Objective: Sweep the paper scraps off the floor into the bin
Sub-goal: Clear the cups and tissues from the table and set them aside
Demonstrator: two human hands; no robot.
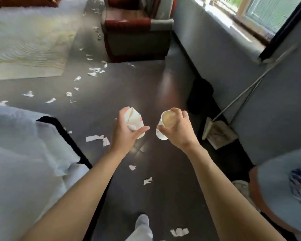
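Observation:
My left hand grips a crumpled white paper cup with a paper scrap pinched against it. My right hand holds a second white paper cup by its rim, mouth tilted toward me. Both are held above the dark floor. Several white paper scraps lie on the floor, one strip left of my left hand, more in a trail toward the armchair and others near my feet. A dark bin-like object stands by the wall, blurred.
A broom and dustpan lean against the grey wall on the right. A dark red armchair stands ahead. A pale rug lies far left. A white-covered bed with a black frame fills the left. A round table is at right.

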